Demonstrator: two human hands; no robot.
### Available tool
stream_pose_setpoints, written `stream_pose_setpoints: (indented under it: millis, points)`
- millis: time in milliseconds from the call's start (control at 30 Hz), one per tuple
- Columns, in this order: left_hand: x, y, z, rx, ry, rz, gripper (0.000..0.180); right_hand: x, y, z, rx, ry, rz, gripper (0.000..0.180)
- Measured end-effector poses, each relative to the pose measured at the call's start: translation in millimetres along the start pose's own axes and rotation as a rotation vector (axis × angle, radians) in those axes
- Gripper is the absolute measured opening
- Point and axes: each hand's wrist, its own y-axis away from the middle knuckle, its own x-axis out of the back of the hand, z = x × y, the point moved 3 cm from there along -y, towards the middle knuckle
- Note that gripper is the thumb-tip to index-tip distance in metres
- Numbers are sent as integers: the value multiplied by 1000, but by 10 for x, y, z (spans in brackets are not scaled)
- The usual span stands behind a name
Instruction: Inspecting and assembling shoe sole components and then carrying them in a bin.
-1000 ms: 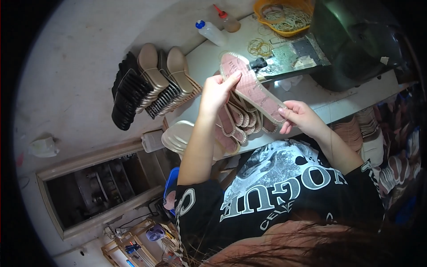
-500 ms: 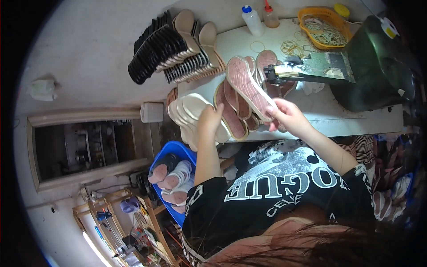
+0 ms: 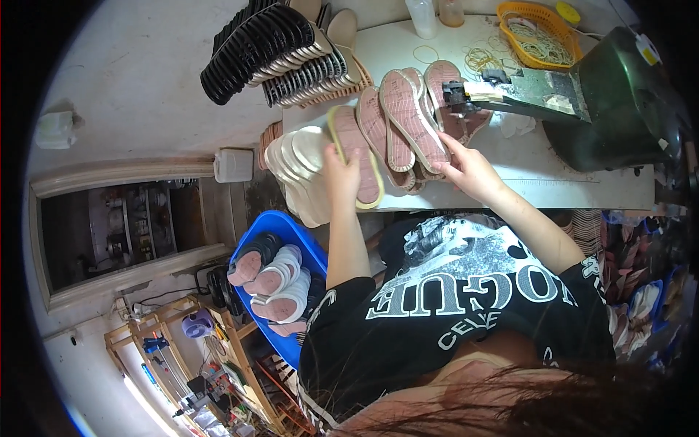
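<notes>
Pale, scuffed walls (image 3: 131, 95) surround a white-topped counter (image 3: 575, 193), and on its right sits a bulky dark-green metal machine (image 3: 615, 102), its narrow arm reaching left over the work. Below the counter's left end, a blue plastic tub (image 3: 244, 239) filled with pink-topped, white-edged soles (image 3: 280, 284) shows more fully than a second ago. Against the wall lean banded bundles of black-and-beige soles (image 3: 277, 54), and at the back is an orange plastic basket (image 3: 504, 33) of rubber bands. Overlapping stitched pink insoles (image 3: 375, 120) fan across the middle of the counter, beside a stack of smooth cream soles (image 3: 291, 175) at its left end. A second ago both hands held one white-rimmed pink insole (image 3: 408, 116) up by the machine arm; now it lies on top of the fan, with the right hand (image 3: 470, 171) at its near end, thumb and fingers touching the edge, though I cannot tell whether they pinch it or merely rest there. Meanwhile the left hand (image 3: 342, 178) has moved away to a separate pink insole with a yellow rim (image 3: 368, 178), grasping its side with the thumb on top and the fingers curled round the left edge, near the cream soles. Handling thus appears to have passed from one shared piece to two, one per hand, with the machine arm left untouched.
</notes>
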Motion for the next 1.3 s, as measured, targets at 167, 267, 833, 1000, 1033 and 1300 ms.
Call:
stream_pose_setpoints:
  millis: [167, 267, 833, 1000, 1033, 1300]
  points:
    - [332, 206, 530, -62, 159, 153, 32, 90, 118, -169, 107, 306, 210, 47]
    - [138, 395, 815, -130, 705, 97, 22, 84, 176, -364, 258, -133, 65, 50]
    - [-413, 413, 1499, 85, 1313, -505, 31, 258, 374, -465, 384, -865, -125, 28]
    - [-488, 458, 1765, 48, 1222, -606, 31, 339, 148, -288, 205, -943, -187, 30]
    - [-504, 460, 1778, 47, 1228, -608, 31, 338, 145, -319, 151, -930, -268, 31]
    - [-505, 359, 1929, -280, 1007, -246, 26, 663, 175, -578, 126, -381, 33, 21]
